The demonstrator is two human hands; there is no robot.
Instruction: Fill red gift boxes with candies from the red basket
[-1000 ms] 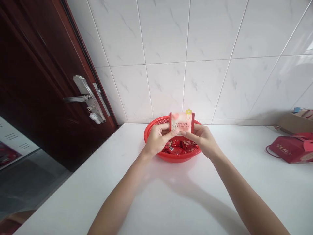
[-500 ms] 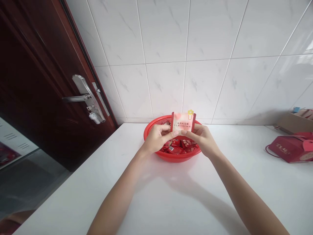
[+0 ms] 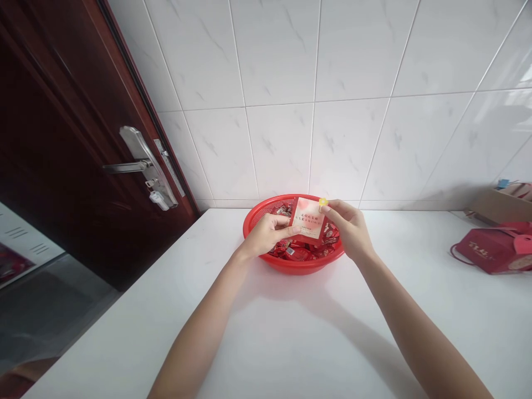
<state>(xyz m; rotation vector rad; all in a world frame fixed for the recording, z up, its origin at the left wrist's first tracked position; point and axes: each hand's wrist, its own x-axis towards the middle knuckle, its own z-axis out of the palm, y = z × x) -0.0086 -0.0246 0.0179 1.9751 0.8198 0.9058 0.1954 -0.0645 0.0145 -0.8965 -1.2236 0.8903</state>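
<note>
Since half a second ago, the right grip [image 3: 352,227] has climbed from the card's [image 3: 310,219] bottom edge to its upper right corner, pinching beside the yellow flower clip [image 3: 323,201]. Left grip [image 3: 266,235] clasps the lower left edge. Beneath both sits the red basket [image 3: 293,270]; worktop [image 3: 266,343] spreads nearer, tiled wall [image 3: 282,149] stands beyond. Dark Chinese characters cross the card, too small to read surely.
</note>
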